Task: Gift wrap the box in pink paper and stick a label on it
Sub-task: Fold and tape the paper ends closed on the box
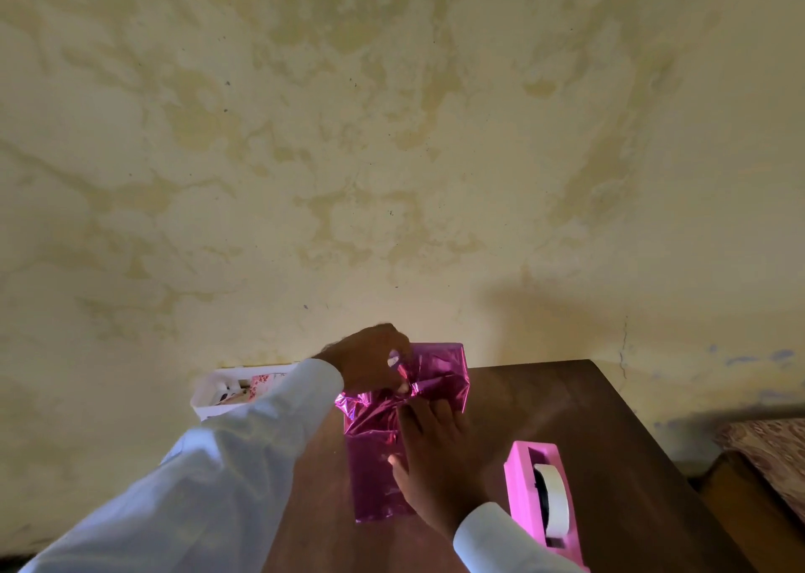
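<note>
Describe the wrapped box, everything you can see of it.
The box, covered in shiny, crinkled, foil-like pink paper, lies on the brown table, long side running away from the camera. At the far end the paper is bunched, and the left hand pinches a fold there. The right hand presses flat on top, fingers straight. No label shows.

Shiny pink paper [374, 463] crumpled around the box on the table.
</note>
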Tool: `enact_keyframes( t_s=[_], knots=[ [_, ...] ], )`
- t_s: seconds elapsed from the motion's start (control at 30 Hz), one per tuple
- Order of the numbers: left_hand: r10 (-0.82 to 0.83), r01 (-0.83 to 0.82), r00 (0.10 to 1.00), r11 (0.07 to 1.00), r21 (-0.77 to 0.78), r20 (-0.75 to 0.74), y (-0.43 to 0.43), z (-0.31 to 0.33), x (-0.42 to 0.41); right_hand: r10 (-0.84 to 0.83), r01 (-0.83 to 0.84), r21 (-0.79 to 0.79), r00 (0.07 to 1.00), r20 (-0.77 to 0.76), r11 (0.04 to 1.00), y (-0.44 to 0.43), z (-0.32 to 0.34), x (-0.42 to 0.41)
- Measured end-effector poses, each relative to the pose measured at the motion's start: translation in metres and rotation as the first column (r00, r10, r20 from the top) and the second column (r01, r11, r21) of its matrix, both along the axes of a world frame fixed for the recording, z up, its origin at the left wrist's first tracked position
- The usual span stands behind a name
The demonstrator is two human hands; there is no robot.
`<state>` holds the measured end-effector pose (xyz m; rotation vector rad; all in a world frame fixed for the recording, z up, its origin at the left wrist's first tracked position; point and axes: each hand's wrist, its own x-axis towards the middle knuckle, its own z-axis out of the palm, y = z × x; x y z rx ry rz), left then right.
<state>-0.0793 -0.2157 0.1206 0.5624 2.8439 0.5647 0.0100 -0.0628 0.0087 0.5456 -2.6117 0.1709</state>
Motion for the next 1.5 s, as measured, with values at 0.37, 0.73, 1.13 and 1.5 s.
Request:
enact_keyframes(
  t_s=[0.37,0.73,1.13,1.5],
  knots=[
    [0.046,-0.037,0.997,0.99,-0.136,0.058,-0.065,0.014,0.02,0.0,-0.001,-0.017,0.996,-0.091,1.0,-0.001,-0.005,-0.003],
    [-0.003,0.002,1.0,0.98,-0.198,-0.003,-0.072,0.033,0.002,-0.036,0.034,-0.018,0.994,-0.103,0.999,-0.001,-0.009,-0.003],
    [0.176,-0.154,0.969,0.979,0.134,-0.171,-0.076,0.021,0.008,-0.02,0.018,-0.015,0.994,-0.11,1.0,-0.003,-0.011,-0.005],
    [0.094,-0.129,0.971,0.98,-0.149,-0.219,-0.048,0.016,0.016,-0.021,0.018,-0.029,0.996,-0.086,0.999,-0.004,-0.014,-0.006]
  ],
)
